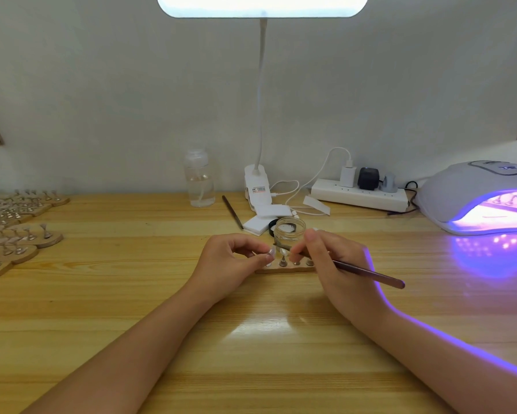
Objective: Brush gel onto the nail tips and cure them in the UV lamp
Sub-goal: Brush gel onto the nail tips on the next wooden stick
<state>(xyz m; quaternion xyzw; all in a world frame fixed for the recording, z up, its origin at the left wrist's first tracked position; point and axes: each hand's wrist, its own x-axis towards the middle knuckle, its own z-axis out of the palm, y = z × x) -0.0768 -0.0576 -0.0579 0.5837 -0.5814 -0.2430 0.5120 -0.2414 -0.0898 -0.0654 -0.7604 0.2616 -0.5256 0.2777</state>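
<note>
My left hand pinches a clear nail tip on a small stand, lifted just above a wooden holder strip at the table's middle. My right hand grips a brown gel brush, its bristle end pointing left and close to the held tip. Several metal stands remain on the strip. An open glass gel jar stands just behind the hands. The UV lamp at the far right glows purple, with another strip of tips inside it.
Several wooden strips with nail stands lie at the left edge. Behind are a clear bottle, a second brush, white pads, the jar's black lid, a clip desk lamp and a power strip.
</note>
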